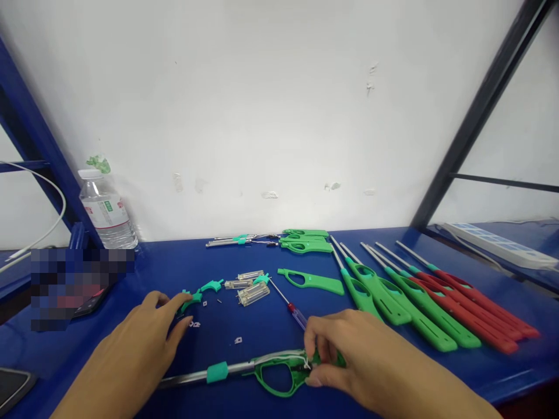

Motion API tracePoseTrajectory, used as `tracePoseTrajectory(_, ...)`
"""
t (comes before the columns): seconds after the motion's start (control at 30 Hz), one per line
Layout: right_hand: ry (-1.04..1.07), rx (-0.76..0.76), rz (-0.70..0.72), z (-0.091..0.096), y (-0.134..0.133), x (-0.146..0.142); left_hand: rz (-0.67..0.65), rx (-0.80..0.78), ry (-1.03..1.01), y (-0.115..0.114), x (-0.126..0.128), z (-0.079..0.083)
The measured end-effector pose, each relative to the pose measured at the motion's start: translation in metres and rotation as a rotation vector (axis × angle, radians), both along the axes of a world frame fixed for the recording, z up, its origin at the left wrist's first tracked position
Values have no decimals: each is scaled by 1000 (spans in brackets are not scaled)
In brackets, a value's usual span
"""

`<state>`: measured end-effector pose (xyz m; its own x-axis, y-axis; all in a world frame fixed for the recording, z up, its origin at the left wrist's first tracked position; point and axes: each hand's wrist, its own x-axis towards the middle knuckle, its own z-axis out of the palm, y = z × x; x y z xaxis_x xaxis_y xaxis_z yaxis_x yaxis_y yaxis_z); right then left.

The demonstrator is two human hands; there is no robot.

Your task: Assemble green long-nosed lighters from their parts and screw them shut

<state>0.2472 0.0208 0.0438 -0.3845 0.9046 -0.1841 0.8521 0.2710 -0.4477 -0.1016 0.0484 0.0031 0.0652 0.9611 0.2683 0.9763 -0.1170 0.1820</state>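
My left hand (pixel 135 343) reaches over small teal triggers, its thumb and index finger apart. One teal trigger (pixel 192 299) lies at the index fingertip; another teal trigger (pixel 212 286) lies just beyond. My right hand (pixel 349 355) has its fingers closed around the inner end of an opened green lighter shell (pixel 273 389), near the front edge. A thin white wire (pixel 307 364) shows by its fingertips. From the shell a metal tube (pixel 240 368) with a teal collar (pixel 217 372) runs left, its far end partly behind my left hand. Whatever lies under my right palm is hidden.
Several clear fuel tanks (pixel 254 293), a screwdriver (pixel 298 315) and a green shell half (pixel 312 281) lie mid-table. Assembled green lighters (pixel 419 317) and red lighters (pixel 484 305) fan out at right. More parts (pixel 305 241) lie along the wall. A water bottle (pixel 107 212) stands back left.
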Motion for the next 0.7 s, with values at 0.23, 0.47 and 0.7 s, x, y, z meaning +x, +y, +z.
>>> tracePoseTrajectory(0.23, -50, -33, -14, 3, 3, -4, 40, -102, 76, -2, 6, 1)
tracePoseTrajectory(0.47, -26, -15, 11, -1, 2, -1, 114, -58, 118, -6, 5, 7)
tracePoseTrajectory(0.7, 6, 2, 20, -4, -2, 1, 96, -152, 148, -4, 5, 10)
